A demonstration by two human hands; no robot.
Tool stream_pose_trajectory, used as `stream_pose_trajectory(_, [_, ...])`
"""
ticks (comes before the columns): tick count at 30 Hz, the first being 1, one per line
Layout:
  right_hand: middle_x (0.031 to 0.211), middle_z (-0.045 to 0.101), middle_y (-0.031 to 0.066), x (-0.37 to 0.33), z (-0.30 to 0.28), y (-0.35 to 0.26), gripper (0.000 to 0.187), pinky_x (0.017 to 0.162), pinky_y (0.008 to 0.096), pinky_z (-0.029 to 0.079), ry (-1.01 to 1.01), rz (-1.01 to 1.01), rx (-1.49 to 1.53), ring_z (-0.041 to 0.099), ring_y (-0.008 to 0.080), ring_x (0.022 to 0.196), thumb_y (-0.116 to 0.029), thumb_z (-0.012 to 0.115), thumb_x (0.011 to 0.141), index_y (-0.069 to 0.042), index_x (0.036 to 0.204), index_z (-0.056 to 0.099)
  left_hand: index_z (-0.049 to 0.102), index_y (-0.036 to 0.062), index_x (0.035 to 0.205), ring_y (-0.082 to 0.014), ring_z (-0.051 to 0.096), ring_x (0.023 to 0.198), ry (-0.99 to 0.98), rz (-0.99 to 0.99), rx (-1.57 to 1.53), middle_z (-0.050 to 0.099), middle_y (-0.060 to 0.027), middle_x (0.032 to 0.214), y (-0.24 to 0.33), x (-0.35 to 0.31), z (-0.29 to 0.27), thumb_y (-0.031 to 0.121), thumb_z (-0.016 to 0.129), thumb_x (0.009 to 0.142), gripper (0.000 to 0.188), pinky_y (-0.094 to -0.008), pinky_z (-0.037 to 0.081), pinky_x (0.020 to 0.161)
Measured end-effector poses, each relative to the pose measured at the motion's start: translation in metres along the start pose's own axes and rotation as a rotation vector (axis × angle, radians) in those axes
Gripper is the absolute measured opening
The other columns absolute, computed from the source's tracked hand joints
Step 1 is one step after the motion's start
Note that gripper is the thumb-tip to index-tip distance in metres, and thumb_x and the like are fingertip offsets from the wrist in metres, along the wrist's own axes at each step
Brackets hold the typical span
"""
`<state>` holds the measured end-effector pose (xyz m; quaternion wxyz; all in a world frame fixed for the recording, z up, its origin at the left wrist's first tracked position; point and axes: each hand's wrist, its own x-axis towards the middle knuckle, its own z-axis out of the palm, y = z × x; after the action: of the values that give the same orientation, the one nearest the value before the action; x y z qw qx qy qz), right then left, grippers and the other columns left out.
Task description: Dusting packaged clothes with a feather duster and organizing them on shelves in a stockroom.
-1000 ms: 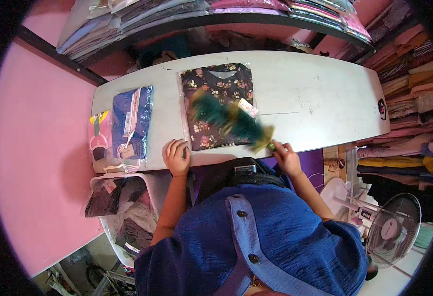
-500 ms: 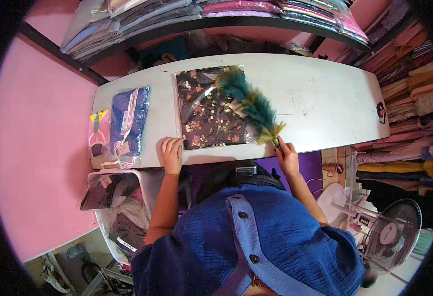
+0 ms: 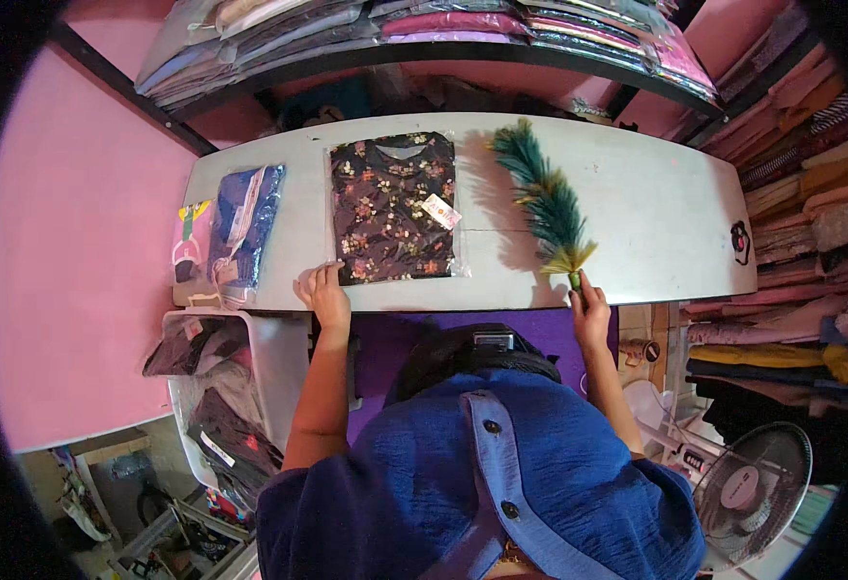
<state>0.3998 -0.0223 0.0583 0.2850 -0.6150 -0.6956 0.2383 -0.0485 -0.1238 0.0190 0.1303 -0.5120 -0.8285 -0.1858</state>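
Observation:
A black floral garment in a clear plastic bag, with a white and pink tag, lies flat on the white table. My left hand rests at the bag's near left corner, fingers stretched out, fingertips on the corner and the table edge. In my right hand is the handle of a green feather duster with yellowish feathers at its base. The duster is held above the table, right of the bag and apart from it, and its shadow falls between them.
On the table's left lie a bagged blue garment and a pink and yellow packet. Below them stands a white bin of bagged clothes. A shelf of packed garments crosses the far side. Folded clothes and a fan are at right.
My right hand has moved right, taking the feather duster off the bagged floral garment, which now shows fully. The duster is no longer blurred. My left hand stays at the bag's corner.

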Motion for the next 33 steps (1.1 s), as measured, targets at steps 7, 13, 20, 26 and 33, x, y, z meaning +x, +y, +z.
stream_pose_trajectory(7, [0.082,0.055,0.0164,0.01,-0.004,-0.002,0.049,0.068,0.0382,0.047,-0.082,-0.091,0.066,0.057,0.0302,0.074,-0.006,0.061,0.083,-0.01,0.131,0.05,0.063,0.0156,0.108,-0.0242,0.053,0.105,-0.262,-0.006,-0.391,0.063,-0.0039,0.102,0.089,-0.038,0.0,0.002,0.057,0.073,0.038,-0.054,0.024,0.102])
stream_pose_trajectory(13, [0.091,0.056,0.0174,0.011,0.026,-0.007,0.049,0.065,0.0433,0.05,-0.365,-0.374,-0.06,0.059,0.0364,0.074,-0.013,0.061,0.084,-0.014,0.131,0.049,0.062,0.0148,0.111,-0.0268,0.053,0.109,-0.32,0.22,-0.512,0.062,-0.0065,0.109,0.135,-0.056,-0.021,0.004,0.062,0.074,0.038,-0.0519,0.029,0.098])
stream_pose_trajectory(20, [0.09,0.057,0.0155,0.018,0.053,-0.026,0.042,0.058,0.0444,0.052,-0.458,-0.561,-0.104,0.06,0.0363,0.067,-0.017,0.061,0.084,-0.018,0.125,0.052,0.064,0.0116,0.107,-0.0326,0.057,0.097,-0.048,-0.097,-0.384,0.063,-0.013,0.099,0.053,-0.077,-0.035,0.006,0.059,0.076,0.032,-0.044,0.039,0.089])
stream_pose_trajectory(26, [0.091,0.057,0.0156,0.036,0.076,-0.062,0.046,0.061,0.044,0.052,-0.412,-0.552,-0.015,0.061,0.0357,0.068,-0.017,0.062,0.083,-0.015,0.127,0.051,0.064,0.0056,0.105,-0.0324,0.057,0.096,0.062,-0.277,-0.397,0.063,-0.0145,0.102,0.016,-0.081,-0.05,0.001,0.057,0.077,0.029,-0.0399,0.042,0.089])
stream_pose_trajectory(33, [0.093,0.059,0.018,0.051,0.093,-0.084,0.049,0.067,0.0439,0.051,-0.679,-0.707,-0.049,0.061,0.036,0.077,-0.017,0.063,0.082,-0.013,0.129,0.05,0.061,0.0042,0.11,-0.0327,0.053,0.108,0.141,-0.23,-0.441,0.059,-0.0153,0.113,-0.002,-0.04,-0.049,0.0,0.054,0.08,0.032,-0.038,0.039,0.094])
